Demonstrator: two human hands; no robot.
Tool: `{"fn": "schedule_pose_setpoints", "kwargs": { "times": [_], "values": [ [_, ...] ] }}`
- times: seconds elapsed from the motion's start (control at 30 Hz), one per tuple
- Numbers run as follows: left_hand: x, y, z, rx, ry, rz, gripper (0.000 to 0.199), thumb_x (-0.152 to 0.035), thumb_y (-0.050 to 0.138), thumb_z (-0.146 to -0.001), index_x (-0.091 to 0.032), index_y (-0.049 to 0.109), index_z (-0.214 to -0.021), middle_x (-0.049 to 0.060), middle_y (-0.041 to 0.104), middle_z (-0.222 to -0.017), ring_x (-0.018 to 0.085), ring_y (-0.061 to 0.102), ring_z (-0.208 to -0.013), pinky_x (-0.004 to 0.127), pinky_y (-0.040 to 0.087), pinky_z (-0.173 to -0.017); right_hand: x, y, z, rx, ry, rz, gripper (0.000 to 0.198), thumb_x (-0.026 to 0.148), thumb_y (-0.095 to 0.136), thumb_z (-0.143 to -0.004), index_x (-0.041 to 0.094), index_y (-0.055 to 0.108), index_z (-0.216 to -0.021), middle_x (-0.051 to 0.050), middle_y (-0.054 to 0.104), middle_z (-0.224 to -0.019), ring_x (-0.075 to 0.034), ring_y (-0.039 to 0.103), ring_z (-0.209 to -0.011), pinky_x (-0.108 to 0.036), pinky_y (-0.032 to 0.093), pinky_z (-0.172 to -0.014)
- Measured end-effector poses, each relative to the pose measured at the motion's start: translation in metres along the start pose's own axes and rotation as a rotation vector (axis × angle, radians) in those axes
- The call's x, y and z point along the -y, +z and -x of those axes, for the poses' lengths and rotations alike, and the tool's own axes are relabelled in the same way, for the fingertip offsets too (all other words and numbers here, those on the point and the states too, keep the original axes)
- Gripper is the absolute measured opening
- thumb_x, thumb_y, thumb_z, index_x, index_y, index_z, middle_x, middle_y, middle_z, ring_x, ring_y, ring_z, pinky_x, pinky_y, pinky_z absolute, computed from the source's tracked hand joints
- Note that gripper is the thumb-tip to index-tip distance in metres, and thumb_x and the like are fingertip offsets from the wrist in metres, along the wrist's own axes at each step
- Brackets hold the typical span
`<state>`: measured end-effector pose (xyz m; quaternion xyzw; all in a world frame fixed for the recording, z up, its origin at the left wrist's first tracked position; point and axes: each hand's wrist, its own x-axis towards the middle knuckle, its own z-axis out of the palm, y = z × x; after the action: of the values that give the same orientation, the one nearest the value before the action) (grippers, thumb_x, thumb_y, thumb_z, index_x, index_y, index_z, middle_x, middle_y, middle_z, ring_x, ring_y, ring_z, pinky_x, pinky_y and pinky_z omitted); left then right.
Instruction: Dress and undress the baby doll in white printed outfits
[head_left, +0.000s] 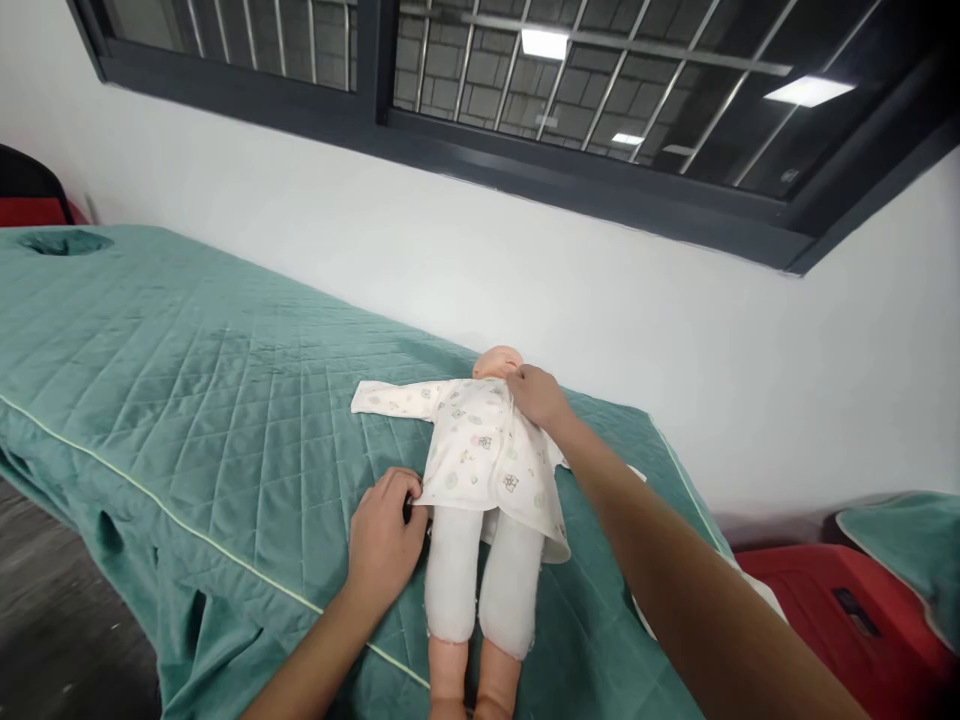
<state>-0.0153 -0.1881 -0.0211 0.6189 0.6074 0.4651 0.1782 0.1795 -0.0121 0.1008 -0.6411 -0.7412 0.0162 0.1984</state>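
On the bed (225, 360): doll (452, 580); shirt (465, 445), left hand (386, 530) pinching its hem (459, 506), right hand (538, 395) curled near the neck, grip unclear. Best smoothed flat, gently.

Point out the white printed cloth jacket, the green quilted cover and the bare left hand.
White printed cloth jacket (472, 450): head view, its front.
Green quilted cover (247, 410): head view, bare top.
Bare left hand (385, 530): head view, its back.

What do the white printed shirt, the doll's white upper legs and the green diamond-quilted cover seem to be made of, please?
White long-sleeved printed shirt: probably thin, matte cotton; it drapes softly.
Doll's white tubular upper legs: likely matte, stuffed cloth, given their padded shape and slightly fuzzy edges.
Green diamond-quilted cover: padded fabric, stitched in diamonds, perhaps velvety; the fibre is unclear.
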Motion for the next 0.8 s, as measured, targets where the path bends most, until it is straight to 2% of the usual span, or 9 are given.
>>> {"fn": "schedule_pose_setpoints", "kwargs": {
  "times": [0.07, 0.17, 0.23, 0.33, 0.47, 0.6, 0.8],
  "values": [
    [-0.001, -0.001, 0.000, 0.004, -0.003, 0.006, 0.009, -0.015, 0.048, -0.085, -0.022, 0.047, -0.080, -0.001, 0.063, -0.094, 0.018, 0.057, -0.084, 0.032, 0.040, -0.076, 0.006, 0.006, 0.006, -0.024, 0.029, -0.010, 0.026, 0.032, 0.041, -0.091, 0.019, 0.062, -0.084, -0.011, 0.069, -0.083, -0.025, 0.063, -0.080, -0.033, 0.044, -0.073],
    [-0.001, -0.002, 0.000, 0.009, -0.010, 0.013, 0.009, -0.015, 0.048, -0.085, -0.022, 0.047, -0.080, -0.001, 0.063, -0.095, 0.019, 0.057, -0.084, 0.032, 0.040, -0.076, 0.011, 0.013, 0.022, -0.109, 0.054, -0.029, 0.026, 0.030, 0.043, -0.090, 0.016, 0.061, -0.101, -0.015, 0.067, -0.105, -0.028, 0.060, -0.101, -0.038, 0.044, -0.086],
    [-0.001, -0.002, 0.000, 0.008, -0.007, 0.020, 0.008, -0.016, 0.048, -0.085, -0.022, 0.047, -0.079, 0.000, 0.063, -0.096, 0.019, 0.058, -0.085, 0.032, 0.041, -0.077, 0.011, 0.015, 0.035, -0.115, -0.017, -0.122, 0.032, 0.033, 0.044, -0.091, 0.016, 0.060, -0.113, -0.014, 0.063, -0.119, -0.029, 0.055, -0.114, -0.043, 0.041, -0.097],
    [-0.001, -0.002, 0.000, -0.010, 0.002, 0.052, 0.008, -0.017, 0.048, -0.084, -0.023, 0.047, -0.078, 0.001, 0.063, -0.097, 0.020, 0.059, -0.087, 0.033, 0.043, -0.079, 0.007, 0.012, 0.060, -0.030, -0.139, -0.326, 0.044, 0.043, 0.043, -0.094, 0.020, 0.056, -0.130, -0.011, 0.058, -0.134, -0.028, 0.050, -0.126, -0.047, 0.036, -0.108],
    [0.002, -0.001, 0.000, -0.032, 0.016, 0.136, 0.010, -0.014, 0.047, -0.081, -0.023, 0.049, -0.080, 0.003, 0.063, -0.103, 0.021, 0.060, -0.096, 0.035, 0.046, -0.085, 0.000, 0.010, 0.105, 0.030, -0.147, -0.391, 0.063, 0.048, 0.045, -0.094, 0.019, 0.036, -0.149, -0.010, 0.030, -0.158, -0.026, 0.024, -0.147, -0.049, 0.020, -0.120],
    [0.006, -0.001, 0.001, -0.032, 0.012, 0.262, 0.016, -0.011, 0.046, -0.078, -0.023, 0.053, -0.085, 0.005, 0.062, -0.111, 0.021, 0.059, -0.104, 0.036, 0.046, -0.090, -0.009, 0.011, 0.161, 0.042, -0.222, -0.409, 0.061, 0.042, 0.046, -0.096, 0.026, 0.029, -0.152, -0.003, 0.023, -0.161, -0.023, 0.014, -0.150, -0.051, 0.015, -0.122],
    [0.002, -0.004, 0.001, -0.036, -0.085, 0.408, 0.019, -0.019, 0.045, -0.086, -0.021, 0.060, -0.097, 0.006, 0.064, -0.117, 0.022, 0.059, -0.111, 0.040, 0.043, -0.100, -0.014, 0.007, 0.242, 0.123, -0.173, -0.537, 0.053, 0.036, 0.049, -0.095, 0.036, 0.038, -0.147, 0.001, 0.030, -0.158, -0.024, 0.018, -0.149, -0.056, 0.022, -0.120]
  ]
}}
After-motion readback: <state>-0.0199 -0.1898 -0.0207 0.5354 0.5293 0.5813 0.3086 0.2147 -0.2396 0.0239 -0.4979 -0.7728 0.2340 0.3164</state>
